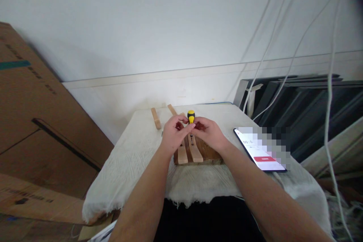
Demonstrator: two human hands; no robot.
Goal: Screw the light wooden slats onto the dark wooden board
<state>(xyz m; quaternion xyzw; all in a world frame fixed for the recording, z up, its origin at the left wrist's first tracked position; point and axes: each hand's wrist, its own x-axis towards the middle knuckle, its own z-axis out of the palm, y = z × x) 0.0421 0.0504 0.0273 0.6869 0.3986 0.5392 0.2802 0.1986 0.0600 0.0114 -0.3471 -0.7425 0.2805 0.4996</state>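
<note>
The screwdriver (191, 114) stands nearly upright between the two hands, yellow-and-black handle on top, its long axis running down toward the right-hand wooden strip (197, 155), where small metal bits show. Neither hand is nearer: the left hand (174, 132) and right hand (210, 132) close in from either side, fingers pinched narrow around the lower handle, the left thumb crossing in front. Whether the tip sits in a screw cannot be told. Both forearms reach forward and converge over the brown wooden block (208, 153) on the worktop (141, 147).
</note>
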